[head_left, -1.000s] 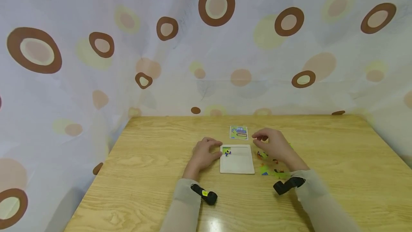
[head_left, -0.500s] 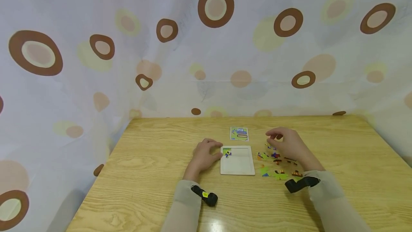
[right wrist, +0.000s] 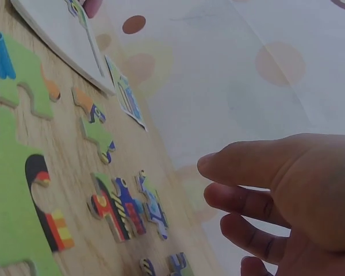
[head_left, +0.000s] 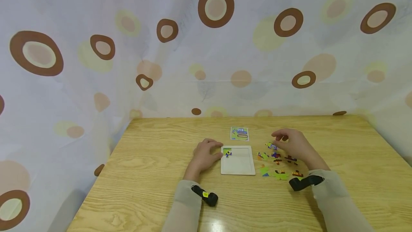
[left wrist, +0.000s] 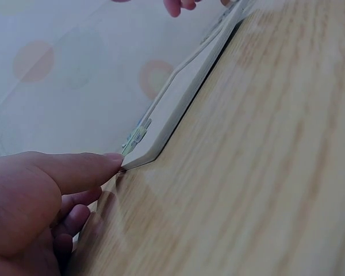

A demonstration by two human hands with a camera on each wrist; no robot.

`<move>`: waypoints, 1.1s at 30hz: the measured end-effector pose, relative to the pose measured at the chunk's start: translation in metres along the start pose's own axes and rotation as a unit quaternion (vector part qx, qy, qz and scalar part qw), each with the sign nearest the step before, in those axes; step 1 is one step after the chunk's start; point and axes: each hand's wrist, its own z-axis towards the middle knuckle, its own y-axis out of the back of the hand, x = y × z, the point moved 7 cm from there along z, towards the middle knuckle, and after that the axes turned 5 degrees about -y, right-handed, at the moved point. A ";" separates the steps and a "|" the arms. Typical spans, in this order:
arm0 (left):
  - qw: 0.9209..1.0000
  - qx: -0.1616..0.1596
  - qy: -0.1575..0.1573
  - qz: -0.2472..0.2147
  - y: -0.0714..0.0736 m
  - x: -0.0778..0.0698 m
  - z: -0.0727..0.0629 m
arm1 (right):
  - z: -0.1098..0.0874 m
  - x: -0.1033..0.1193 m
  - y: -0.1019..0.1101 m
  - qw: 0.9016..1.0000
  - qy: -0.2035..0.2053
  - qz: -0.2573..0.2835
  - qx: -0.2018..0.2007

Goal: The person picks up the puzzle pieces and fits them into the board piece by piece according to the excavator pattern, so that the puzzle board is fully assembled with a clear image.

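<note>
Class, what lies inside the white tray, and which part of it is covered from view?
Inside the tray, a puzzle piece lies in the far left corner. The tray's floor under it is covered and cannot be seen.

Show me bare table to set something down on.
Bare table: left of the left hand; nearer the body than the white tray, between the sleeves; and right of the right hand. Crowded: right of the tray, with scattered puzzle pieces.

The left fingers (left wrist: 92, 171) touch one tray (head_left: 239, 165); one card (head_left: 239, 134) lies beyond. Near the right fingers (right wrist: 241, 199) lie at least seven loose pieces (head_left: 280, 175).
</note>
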 end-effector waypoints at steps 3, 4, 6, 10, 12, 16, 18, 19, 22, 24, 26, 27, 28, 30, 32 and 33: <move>1.000 0.002 0.002 0.001 0.000 0.000 0.000 | 0.001 -0.004 -0.002 1.000 -0.007 0.000 0.005; 1.000 0.002 0.002 0.002 0.000 0.000 0.000 | 0.002 -0.006 -0.003 1.000 -0.008 0.000 0.007; 1.000 0.002 0.001 0.001 0.001 0.000 -0.001 | 0.002 -0.009 -0.005 1.000 -0.010 0.000 0.010; 1.000 0.001 -0.002 0.000 0.000 -0.001 -0.001 | 0.002 -0.014 -0.007 1.000 -0.010 0.001 0.013; 1.000 0.003 -0.001 -0.001 0.000 -0.002 -0.001 | 0.001 -0.015 -0.008 1.000 -0.007 0.003 0.011; 1.000 0.003 0.001 -0.001 0.000 0.000 0.000 | 0.001 -0.018 -0.008 1.000 -0.002 0.005 0.014; 1.000 0.002 0.002 -0.001 0.000 0.000 0.000 | 0.001 -0.020 -0.009 1.000 -0.004 0.006 0.018; 1.000 0.002 0.003 -0.001 0.000 0.000 0.000 | 0.001 -0.021 -0.009 1.000 -0.005 0.007 0.020; 1.000 0.001 0.005 -0.002 0.000 0.001 0.000 | 0.001 -0.024 -0.010 0.999 -0.011 0.010 0.030; 1.000 0.001 0.004 -0.003 0.000 0.001 0.000 | 0.001 -0.025 -0.011 0.999 -0.016 0.013 0.037; 1.000 0.000 0.002 -0.003 0.000 0.001 0.001 | 0.002 -0.026 -0.012 0.999 -0.019 0.010 0.041; 1.000 -0.001 0.001 -0.003 0.000 0.001 0.001 | 0.001 -0.026 -0.013 0.999 -0.020 0.008 0.042; 1.000 -0.001 0.000 -0.003 0.000 0.001 0.001 | 0.001 -0.026 -0.013 0.999 -0.018 0.005 0.043; 1.000 0.000 0.000 -0.002 0.000 0.001 0.000 | 0.000 -0.026 -0.014 0.999 -0.016 -0.003 0.043; 1.000 0.001 0.000 -0.003 0.000 0.000 0.000 | 0.000 -0.026 -0.015 0.999 -0.016 -0.007 0.042; 1.000 0.001 0.000 -0.004 0.000 0.000 0.000 | 0.000 -0.026 -0.015 0.999 -0.016 -0.007 0.043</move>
